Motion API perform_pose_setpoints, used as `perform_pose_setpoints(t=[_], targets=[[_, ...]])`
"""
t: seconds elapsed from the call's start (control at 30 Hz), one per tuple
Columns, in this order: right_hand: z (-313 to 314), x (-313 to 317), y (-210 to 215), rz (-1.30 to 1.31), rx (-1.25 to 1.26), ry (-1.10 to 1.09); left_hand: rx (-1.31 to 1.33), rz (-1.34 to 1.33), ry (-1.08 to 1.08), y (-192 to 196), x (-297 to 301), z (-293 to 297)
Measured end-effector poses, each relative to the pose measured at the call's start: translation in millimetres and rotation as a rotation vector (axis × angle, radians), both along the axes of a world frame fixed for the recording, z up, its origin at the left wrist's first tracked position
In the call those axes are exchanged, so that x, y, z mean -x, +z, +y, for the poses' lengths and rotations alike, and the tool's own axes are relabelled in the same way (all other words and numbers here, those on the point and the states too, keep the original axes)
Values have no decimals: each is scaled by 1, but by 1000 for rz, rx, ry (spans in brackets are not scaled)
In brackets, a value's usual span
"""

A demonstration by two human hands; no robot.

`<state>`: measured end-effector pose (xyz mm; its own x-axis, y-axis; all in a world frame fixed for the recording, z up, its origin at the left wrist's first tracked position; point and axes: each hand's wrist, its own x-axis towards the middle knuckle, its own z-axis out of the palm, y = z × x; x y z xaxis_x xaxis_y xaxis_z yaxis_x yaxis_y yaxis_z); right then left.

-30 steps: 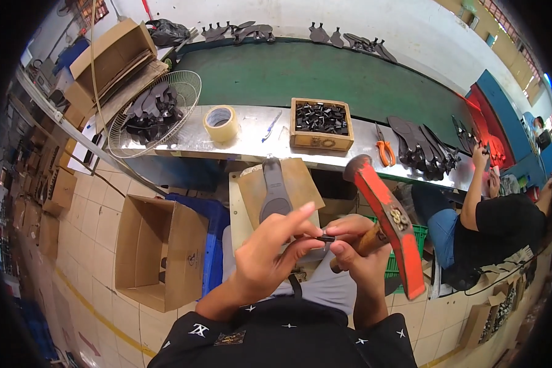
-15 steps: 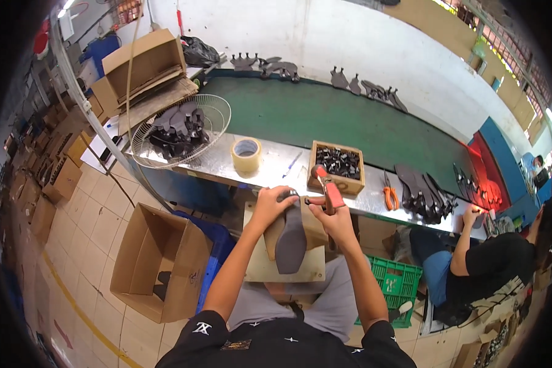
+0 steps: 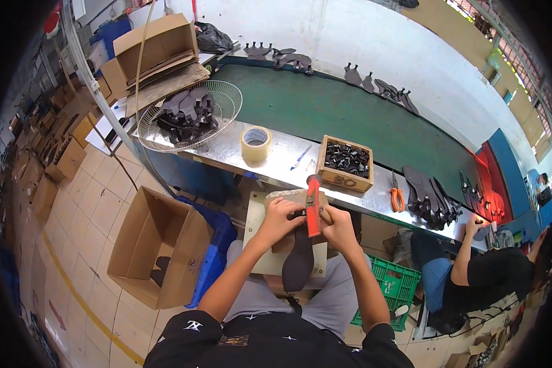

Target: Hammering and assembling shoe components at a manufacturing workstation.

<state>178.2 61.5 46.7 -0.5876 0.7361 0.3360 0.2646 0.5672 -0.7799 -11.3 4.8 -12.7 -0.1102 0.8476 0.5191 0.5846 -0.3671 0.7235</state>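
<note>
While the left hand [image 3: 279, 218], mid-frame, is closed around the narrow end of the dark sole [image 3: 299, 265] stretching toward lower centre, the red hammer [image 3: 313, 213], right of the sole moments ago, now overlies that end, suggesting work centres there; the right hand [image 3: 340, 229] grips its handle.

black short-sleeved shirt [image 3: 273, 354] | white motifs [image 3: 193, 324] | dark rectangular patch [image 3: 233, 340] | grey trousers [image 3: 335, 306]

Hands [image 3: 278, 222] at dark sole [image 3: 299, 264], red hammer [image 3: 313, 211] gripped
</note>
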Motion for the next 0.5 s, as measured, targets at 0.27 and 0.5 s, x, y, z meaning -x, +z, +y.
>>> perform_pose_setpoints(t=[0.27, 0.5], targets=[[3, -1, -9, -45, -125, -8, -12, 81, -30, -2, 6, 0], [-1, -2, 5, -120, -195, -59, 157, -243, -152, 22, 2, 0]])
